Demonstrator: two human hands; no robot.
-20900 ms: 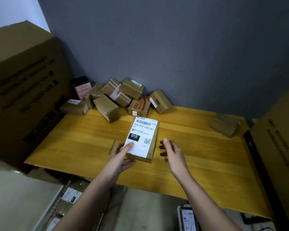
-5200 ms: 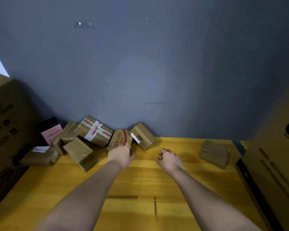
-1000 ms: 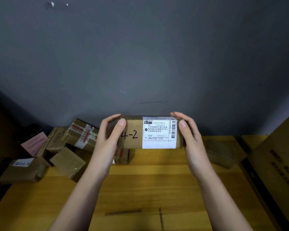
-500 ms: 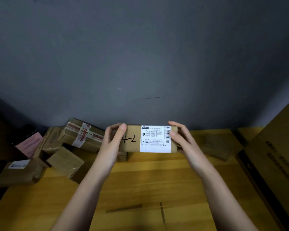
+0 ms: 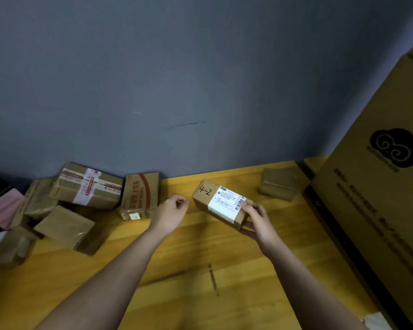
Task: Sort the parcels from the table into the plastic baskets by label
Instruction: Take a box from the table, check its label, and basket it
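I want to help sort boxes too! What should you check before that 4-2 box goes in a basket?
1. Box held firmly: ok. The right hand holds the 4-2 parcel by its right end, fingers curled round it.
2. Mark readable: ok. "4-2" is handwritten on top beside the white label.
3. Printed label text: cannot tell, too small to read.
4. Other hand free: ok. The left hand is off the parcel and holds nothing.
5. Right basket found: cannot tell. No plastic basket shows in this view.
6. More to sort: not ok. Parcels lie piled at the wall, like the red-taped parcel, and a plain parcel sits at the table far right.
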